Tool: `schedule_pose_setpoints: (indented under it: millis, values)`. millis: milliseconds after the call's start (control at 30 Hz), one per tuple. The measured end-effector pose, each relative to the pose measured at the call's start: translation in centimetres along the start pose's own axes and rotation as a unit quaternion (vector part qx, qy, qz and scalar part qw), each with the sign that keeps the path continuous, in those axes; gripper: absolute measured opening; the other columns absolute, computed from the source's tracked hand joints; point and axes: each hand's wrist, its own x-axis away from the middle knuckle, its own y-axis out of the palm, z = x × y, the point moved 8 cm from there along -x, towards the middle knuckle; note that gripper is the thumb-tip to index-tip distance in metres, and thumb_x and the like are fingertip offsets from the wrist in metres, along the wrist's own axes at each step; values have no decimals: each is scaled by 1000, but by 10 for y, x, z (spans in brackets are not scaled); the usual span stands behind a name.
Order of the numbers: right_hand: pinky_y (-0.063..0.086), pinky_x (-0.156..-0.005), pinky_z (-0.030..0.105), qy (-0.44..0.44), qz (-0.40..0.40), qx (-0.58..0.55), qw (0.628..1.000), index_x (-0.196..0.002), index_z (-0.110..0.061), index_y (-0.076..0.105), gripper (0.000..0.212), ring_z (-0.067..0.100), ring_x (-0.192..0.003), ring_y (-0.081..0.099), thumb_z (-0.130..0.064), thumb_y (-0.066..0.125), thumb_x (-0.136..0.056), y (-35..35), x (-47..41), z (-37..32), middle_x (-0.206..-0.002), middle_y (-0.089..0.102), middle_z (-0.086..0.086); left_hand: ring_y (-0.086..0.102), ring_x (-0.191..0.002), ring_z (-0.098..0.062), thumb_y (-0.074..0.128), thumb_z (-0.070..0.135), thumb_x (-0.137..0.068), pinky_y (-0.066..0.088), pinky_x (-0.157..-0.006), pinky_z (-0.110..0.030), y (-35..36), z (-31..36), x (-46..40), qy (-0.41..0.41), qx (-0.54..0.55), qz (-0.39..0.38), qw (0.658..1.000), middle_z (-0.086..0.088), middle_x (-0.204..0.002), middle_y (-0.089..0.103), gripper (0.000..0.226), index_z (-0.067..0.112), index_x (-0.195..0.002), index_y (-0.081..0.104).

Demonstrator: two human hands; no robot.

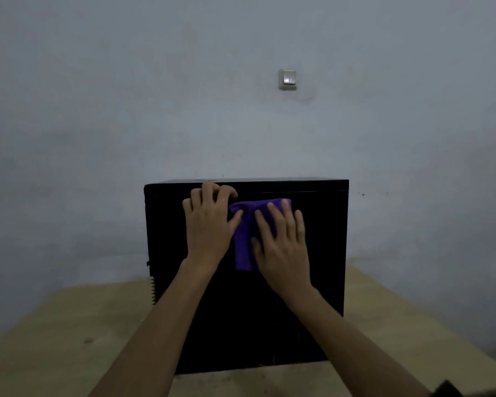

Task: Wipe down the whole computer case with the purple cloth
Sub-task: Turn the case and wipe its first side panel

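A black computer case (321, 253) stands on a light wooden table, its large side panel facing me. The purple cloth (245, 239) lies flat against the upper part of that panel. My right hand (284, 242) presses on the cloth with fingers spread, covering its right half. My left hand (208, 222) rests on the panel just left of the cloth, its fingertips curled at the case's top edge and its thumb touching the cloth's left side.
The wooden table (69, 325) extends left, right and in front of the case. A grey wall stands close behind, with a white light switch (287, 78) above the case. A dark object (470, 391) shows at the bottom right corner.
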Motion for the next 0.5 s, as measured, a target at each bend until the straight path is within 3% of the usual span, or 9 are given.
schedule_pose_setpoints:
  millis: [67, 133, 267, 400, 500]
  values:
    - [14, -125, 54, -39, -48, 14, 998, -157, -5, 30, 65, 37, -154, 14, -39, 43, -103, 21, 16, -15, -165, 21, 22, 47, -122, -31, 71, 42, -82, 38, -96, -46, 2, -2, 2, 17, -11, 0, 1000, -7, -128, 51, 49, 24, -125, 55]
    - [11, -125, 53, -53, -68, 10, 996, -160, -6, 18, 70, 36, -155, 7, -40, 42, -103, 36, 24, -18, -166, 11, 23, 30, -146, -33, 62, 44, -86, 26, -115, -53, 9, -1, 1, 46, -17, -34, 998, -8, -150, 42, 66, 22, -144, 44]
    - [7, -125, 57, -103, -65, 15, 992, -161, -11, 18, 71, 41, -154, 6, -41, 43, -101, 49, 26, -16, -167, 10, 21, 5, -156, -26, 44, 45, -86, 1, -123, -59, 22, 1, 1, 68, 16, -105, 992, -2, -166, 20, 82, 20, -160, 18]
    - [7, -125, 54, -214, -65, 46, 974, -161, -13, 17, 83, 38, -155, 5, -65, 34, -99, 44, 4, -4, -167, 13, 16, 15, -154, -21, 29, 41, -88, -2, -123, -56, 20, -3, -1, 44, 78, -86, 992, 1, -161, 33, 73, 19, -157, 29]
    - [8, -125, 55, -193, -40, 74, 978, -160, -11, 19, 89, 39, -155, 6, -71, 34, -97, 24, -36, 19, -167, 12, 19, 31, -146, -24, 27, 36, -91, 3, -123, -57, 15, -2, -5, 38, 74, -49, 995, -2, -152, 46, 66, 18, -153, 38]
